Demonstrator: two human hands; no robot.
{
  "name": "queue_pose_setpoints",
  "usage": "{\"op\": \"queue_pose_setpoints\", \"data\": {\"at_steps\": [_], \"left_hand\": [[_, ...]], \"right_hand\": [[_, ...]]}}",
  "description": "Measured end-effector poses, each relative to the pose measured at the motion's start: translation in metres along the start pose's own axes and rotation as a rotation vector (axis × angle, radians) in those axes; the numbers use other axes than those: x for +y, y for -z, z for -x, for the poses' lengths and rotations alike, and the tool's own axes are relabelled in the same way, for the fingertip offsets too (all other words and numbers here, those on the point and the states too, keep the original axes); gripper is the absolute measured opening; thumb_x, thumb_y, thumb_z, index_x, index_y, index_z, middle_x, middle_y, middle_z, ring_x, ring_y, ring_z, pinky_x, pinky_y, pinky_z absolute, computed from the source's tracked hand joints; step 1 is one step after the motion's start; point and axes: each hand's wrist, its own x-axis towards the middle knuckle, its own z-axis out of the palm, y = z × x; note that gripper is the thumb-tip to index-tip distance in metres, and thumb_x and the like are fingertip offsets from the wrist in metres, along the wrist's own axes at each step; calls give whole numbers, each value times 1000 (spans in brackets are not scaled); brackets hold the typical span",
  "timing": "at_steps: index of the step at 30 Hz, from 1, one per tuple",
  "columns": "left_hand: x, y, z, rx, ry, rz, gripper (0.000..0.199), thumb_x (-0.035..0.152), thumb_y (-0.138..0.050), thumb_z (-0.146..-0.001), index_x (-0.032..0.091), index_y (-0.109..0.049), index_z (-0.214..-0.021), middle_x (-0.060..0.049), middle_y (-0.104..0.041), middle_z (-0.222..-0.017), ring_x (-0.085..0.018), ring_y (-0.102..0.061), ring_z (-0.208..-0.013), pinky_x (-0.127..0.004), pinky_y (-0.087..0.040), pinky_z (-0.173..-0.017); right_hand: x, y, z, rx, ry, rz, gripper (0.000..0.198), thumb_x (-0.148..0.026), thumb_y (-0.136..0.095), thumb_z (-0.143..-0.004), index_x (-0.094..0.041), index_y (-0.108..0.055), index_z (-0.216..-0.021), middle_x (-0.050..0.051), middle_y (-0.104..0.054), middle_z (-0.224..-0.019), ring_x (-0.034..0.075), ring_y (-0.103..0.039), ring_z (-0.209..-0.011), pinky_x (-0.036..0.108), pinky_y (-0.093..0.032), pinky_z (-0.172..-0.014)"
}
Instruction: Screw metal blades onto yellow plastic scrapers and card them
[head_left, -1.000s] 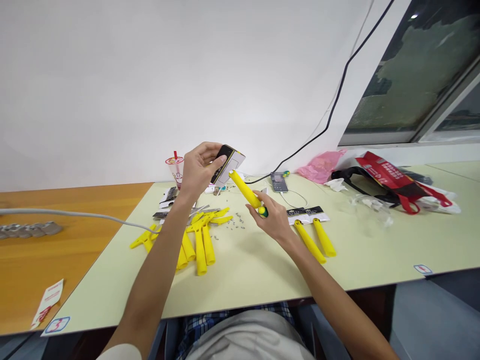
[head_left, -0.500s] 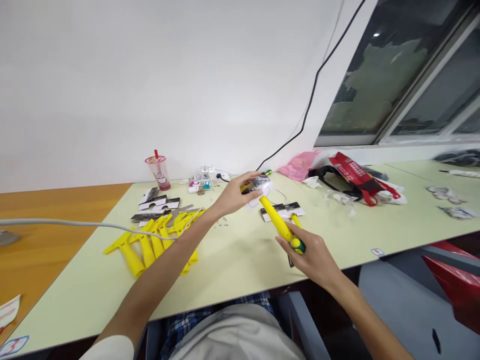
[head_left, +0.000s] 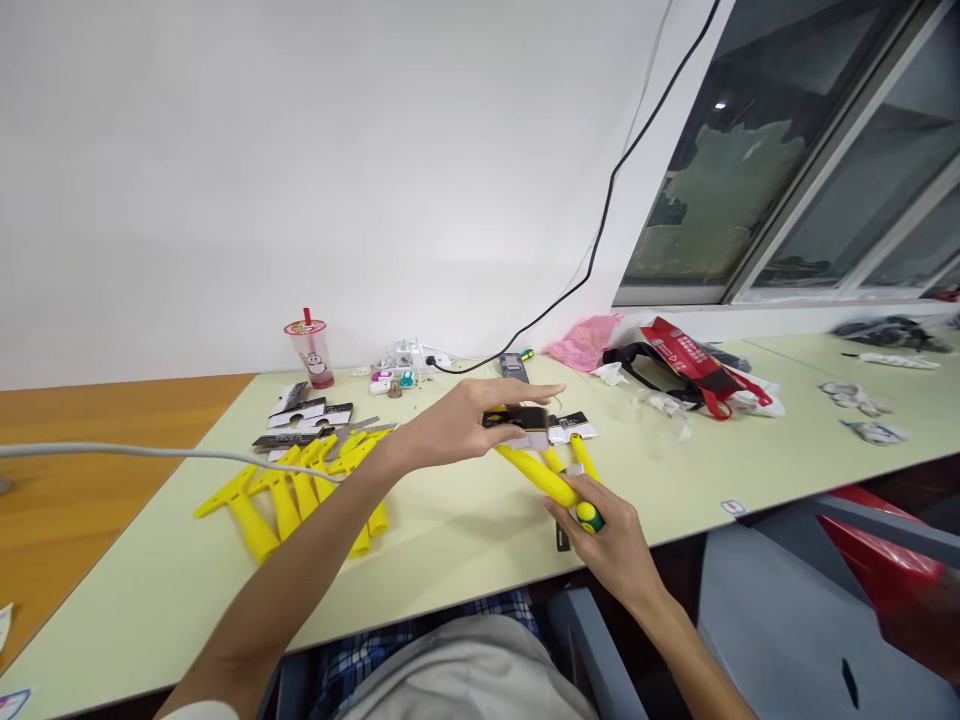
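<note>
The yellow scraper (head_left: 536, 474) is held above the table (head_left: 465, 545), slanting down from the left hand to the right hand. The right hand (head_left: 611, 535) is clamped on its lower end, together with a green-and-yellow handle (head_left: 589, 518) whose rounded end shows beside the thumb. The left hand (head_left: 469, 420) is at the scraper's upper end, fingers extended over a black card (head_left: 517, 418) and thumb beneath; whether it is clamped on the card cannot be told.

Beyond the scraper lie printed cards (head_left: 572, 428) with further yellow handles, partly hidden, and farther beyond it a phone (head_left: 514, 367). Left of the scraper: a pile of yellow tools (head_left: 289, 505), some overlapping. Farther beyond, also to its left: an upright cup (head_left: 310, 356) with a red straw. Beyond it, to the right: a pink bag (head_left: 583, 343) and a red bag (head_left: 686, 360).
</note>
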Motion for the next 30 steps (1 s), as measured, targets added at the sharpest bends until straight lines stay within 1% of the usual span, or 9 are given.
{"op": "queue_pose_setpoints", "data": {"at_steps": [4,8,11,13,17,20,23,27,30], "left_hand": [[-8,-3,0,-13,58,110,50,29,-72,-105,35,-70,-155,-5,-85,-128,-23,-82,-107,-36,-65,-96],[-12,-4,-2,7,68,102,40,35,-75,-103,29,-79,-142,-8,-86,-122,-23,-82,-104,-39,-64,-98],[-17,-1,-2,54,121,46,34,45,-76,-102,26,-83,-130,-9,-86,-116,-24,-80,-99,-38,-63,-93],[-26,-1,0,14,228,22,37,57,-73,-102,24,-85,-114,-8,-86,-103,-23,-79,-90,-35,-61,-82],[-60,-11,5,-149,613,154,73,88,-61,-95,17,-77,-85,-14,-81,-79,-27,-78,-72,-33,-56,-63],[-80,-27,3,-157,758,584,88,98,-57,-89,15,-79,-109,-22,-85,-104,-33,-84,-92,-37,-64,-75],[-81,-39,-2,-116,681,1013,90,97,-58,-89,18,-77,-128,-25,-79,-136,-38,-81,-115,-48,-66,-93],[-63,-45,-8,111,558,1091,61,69,-79,-95,23,-76,-135,-18,-72,-153,-38,-74,-132,-53,-65,-104],[-50,-43,-9,174,490,1039,59,54,-90,-90,26,-74,-140,-15,-68,-157,-38,-70,-138,-52,-64,-106]], "right_hand": [[-12,6,0,-76,-2,-51,30,-36,-77,-104,-24,-79,-131,9,-84,-107,24,-81,-85,34,-69,-79],[-16,8,5,-20,37,-22,25,-29,-76,-104,-27,-78,-129,8,-84,-107,23,-79,-79,36,-69,-76],[-13,9,9,51,119,48,41,-19,-76,-103,-32,-74,-142,8,-84,-112,25,-82,-88,37,-71,-80],[-10,11,12,91,181,91,57,-11,-74,-103,-36,-68,-154,8,-85,-116,25,-84,-92,36,-72,-80],[-4,15,18,110,289,211,75,0,-60,-102,-39,-59,-166,7,-85,-117,23,-86,-90,31,-70,-67],[1,17,22,113,383,334,76,4,-56,-97,-36,-66,-161,8,-86,-114,21,-84,-81,28,-65,-60],[5,17,26,53,443,417,73,5,-53,-91,-33,-75,-150,9,-84,-113,16,-78,-70,27,-63,-60],[6,16,33,-28,401,428,71,5,-52,-91,-32,-77,-146,9,-81,-118,13,-71,-64,26,-59,-56],[5,12,37,-23,346,360,64,1,-59,-98,-33,-74,-150,11,-77,-123,10,-65,-59,26,-57,-55]]}}
